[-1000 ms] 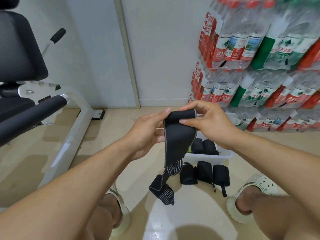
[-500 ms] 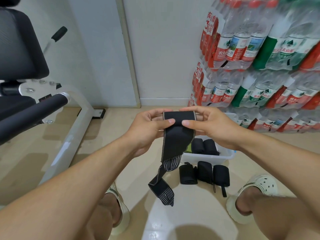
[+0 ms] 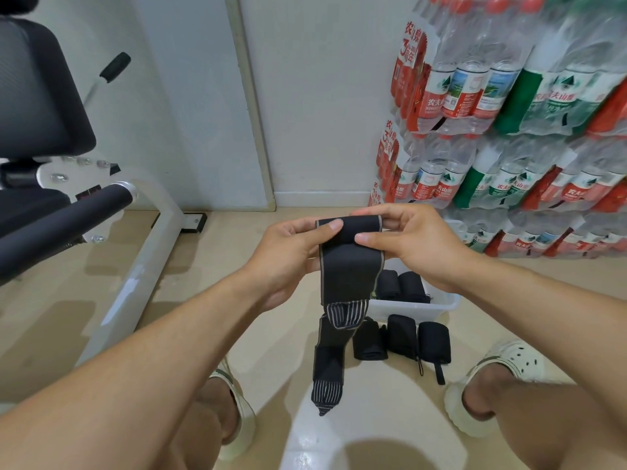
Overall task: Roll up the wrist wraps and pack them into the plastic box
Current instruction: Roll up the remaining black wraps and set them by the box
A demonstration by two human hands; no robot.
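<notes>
Start of a roll: left hand (image 3: 288, 252) and right hand (image 3: 417, 245) pinch the top edge of the hanging wrist wrap (image 3: 349, 266), above the plastic box (image 3: 437, 305) on the floor. Keep edges aligned and tension even; turn tightly.

You hold matt black woven cloth wrist wrap (image 3: 349, 266); plastic box (image 3: 441, 305) translucent white; floor (image 3: 203, 266) glossy tile.

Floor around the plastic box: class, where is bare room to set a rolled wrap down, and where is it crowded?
Bare floor lies left of the plastic box, toward the bench frame. Crowded: three rolled wraps line the box's near side, and the water bottle packs stand just behind it.
</notes>
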